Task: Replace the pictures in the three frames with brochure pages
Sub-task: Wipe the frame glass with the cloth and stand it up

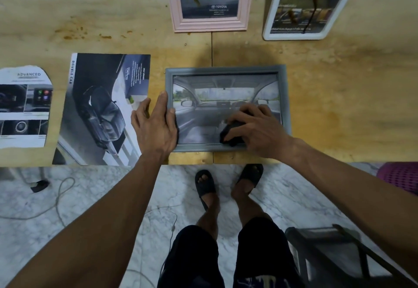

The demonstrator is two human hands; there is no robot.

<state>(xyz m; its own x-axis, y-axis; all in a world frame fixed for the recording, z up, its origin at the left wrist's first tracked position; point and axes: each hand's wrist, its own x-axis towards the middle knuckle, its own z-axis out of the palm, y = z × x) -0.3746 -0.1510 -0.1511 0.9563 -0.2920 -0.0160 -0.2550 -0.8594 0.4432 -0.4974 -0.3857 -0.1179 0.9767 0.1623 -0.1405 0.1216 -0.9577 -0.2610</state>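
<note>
Plywood table (339,88) carries everything. Brochure (101,111) lies at left, a torn page (22,107) beside it. Grey frame (226,70) lies flat near the front edge, showing a car-interior page; pink frame (210,25) and white frame (294,35) stand behind. Left hand (156,125) presses spread on the grey frame's left edge. Right hand (255,127) curls around a dark cloth (230,131) on the glass.

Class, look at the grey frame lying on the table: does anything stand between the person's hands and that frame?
Nothing visible does. The left hand already rests on the grey frame at its left edge, and the right hand presses a dark object onto its front.
</note>
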